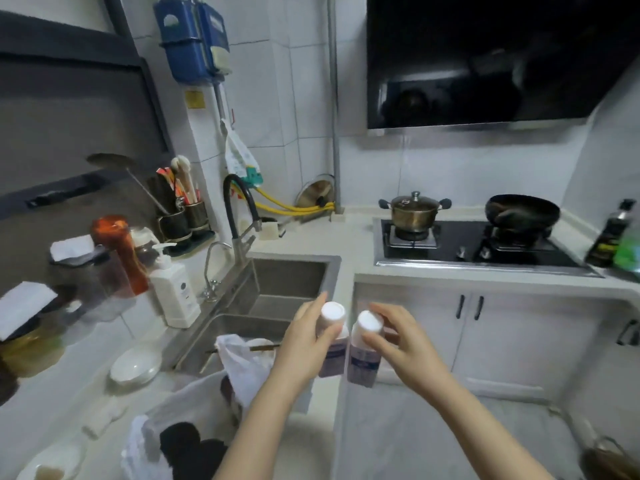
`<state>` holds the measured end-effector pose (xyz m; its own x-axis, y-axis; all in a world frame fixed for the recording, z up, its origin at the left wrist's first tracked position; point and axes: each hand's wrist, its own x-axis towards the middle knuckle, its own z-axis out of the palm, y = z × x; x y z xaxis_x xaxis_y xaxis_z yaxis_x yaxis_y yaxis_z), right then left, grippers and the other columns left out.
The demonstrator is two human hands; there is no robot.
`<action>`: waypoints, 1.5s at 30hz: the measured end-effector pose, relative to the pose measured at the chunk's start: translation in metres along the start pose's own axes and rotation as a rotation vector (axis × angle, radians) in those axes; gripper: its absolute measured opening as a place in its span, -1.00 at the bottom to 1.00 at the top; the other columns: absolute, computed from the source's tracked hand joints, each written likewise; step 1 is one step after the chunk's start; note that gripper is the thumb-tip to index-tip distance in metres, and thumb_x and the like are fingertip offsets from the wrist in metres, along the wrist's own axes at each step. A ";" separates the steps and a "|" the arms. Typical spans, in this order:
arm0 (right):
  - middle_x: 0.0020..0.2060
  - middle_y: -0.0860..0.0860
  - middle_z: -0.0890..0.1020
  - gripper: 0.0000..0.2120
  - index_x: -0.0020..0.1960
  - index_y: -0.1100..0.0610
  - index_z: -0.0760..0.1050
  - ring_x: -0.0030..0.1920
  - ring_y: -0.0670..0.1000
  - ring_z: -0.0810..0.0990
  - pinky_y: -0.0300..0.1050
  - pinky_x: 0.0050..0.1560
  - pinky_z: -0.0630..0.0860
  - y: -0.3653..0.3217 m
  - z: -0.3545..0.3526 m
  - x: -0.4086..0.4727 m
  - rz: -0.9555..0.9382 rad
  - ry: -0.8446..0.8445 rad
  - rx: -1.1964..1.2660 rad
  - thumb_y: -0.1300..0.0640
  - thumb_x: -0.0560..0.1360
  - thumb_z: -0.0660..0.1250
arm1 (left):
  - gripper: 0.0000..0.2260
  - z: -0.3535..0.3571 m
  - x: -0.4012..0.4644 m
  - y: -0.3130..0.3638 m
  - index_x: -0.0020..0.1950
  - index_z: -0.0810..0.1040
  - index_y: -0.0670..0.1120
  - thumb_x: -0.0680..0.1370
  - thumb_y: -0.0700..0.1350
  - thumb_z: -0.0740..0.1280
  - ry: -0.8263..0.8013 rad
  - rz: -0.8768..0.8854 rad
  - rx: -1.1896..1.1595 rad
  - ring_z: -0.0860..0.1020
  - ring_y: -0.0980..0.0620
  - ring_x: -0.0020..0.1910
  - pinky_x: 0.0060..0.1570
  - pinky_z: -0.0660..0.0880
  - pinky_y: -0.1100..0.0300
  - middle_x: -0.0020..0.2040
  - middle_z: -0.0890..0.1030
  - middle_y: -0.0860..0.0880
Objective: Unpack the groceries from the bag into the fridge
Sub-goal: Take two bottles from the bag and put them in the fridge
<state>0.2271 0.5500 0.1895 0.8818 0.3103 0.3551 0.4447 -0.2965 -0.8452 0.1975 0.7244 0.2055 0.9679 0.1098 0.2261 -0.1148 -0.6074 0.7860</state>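
white plastic bag (194, 403) sits open at the counter's (311, 441) front edge, just before the sink (277, 282), dark items inside. left hand (304, 348) grips the left bottle (333, 337), fingers curled round its neck below the white cap. right hand (401, 344) pinches the right bottle (363, 351) at its cap. both bottles hang upright, side by side, nearly touching, above the counter's corner. gas hob (464, 251) at the back right carries a lidded pot (414, 207) and a black pan (521, 209).
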 end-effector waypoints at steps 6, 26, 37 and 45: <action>0.12 -0.25 0.44 -0.62 0.14 -0.23 0.34 0.12 -0.32 0.47 -0.35 0.13 0.47 0.019 -0.088 -0.040 0.112 0.205 -0.087 0.20 0.52 0.32 | -0.54 0.076 0.024 0.053 0.46 0.31 0.04 0.58 -0.10 0.31 -0.270 0.168 -0.147 0.42 0.14 0.27 0.32 0.35 0.20 0.31 0.38 0.14; 0.17 -0.11 0.51 -0.63 0.28 0.03 0.43 0.16 -0.16 0.51 -0.32 0.16 0.43 -0.021 -0.346 -0.268 0.390 0.888 -0.403 0.18 0.49 0.36 | -0.57 0.317 -0.062 0.306 0.39 0.43 -0.06 0.53 -0.17 0.38 -0.850 0.584 -0.460 0.49 0.12 0.23 0.28 0.40 0.25 0.31 0.51 0.01; 0.17 -0.12 0.53 -0.60 0.31 0.04 0.43 0.08 -0.25 0.51 -0.51 -0.01 0.42 -0.065 -0.462 -0.387 0.447 1.188 -0.572 0.16 0.49 0.37 | -0.53 0.417 -0.162 0.452 0.47 0.31 0.03 0.58 -0.16 0.30 -1.028 0.723 -0.616 0.42 0.09 0.35 0.39 0.35 0.07 0.40 0.44 0.03; 0.26 0.04 0.51 -0.57 0.34 0.13 0.39 0.24 -0.01 0.48 0.00 0.28 0.45 -0.095 -0.546 -0.411 0.412 1.350 -0.802 0.17 0.49 0.35 | -0.53 0.450 -0.187 0.556 0.49 0.26 0.00 0.59 -0.19 0.27 -1.087 0.770 -0.774 0.39 0.05 0.37 0.31 0.39 0.16 0.41 0.42 -0.01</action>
<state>-0.0914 -0.0425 0.3416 0.2514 -0.7529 0.6082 -0.2618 -0.6578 -0.7062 0.0530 0.0123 0.3409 0.2722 -0.8454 0.4596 -0.3986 0.3357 0.8535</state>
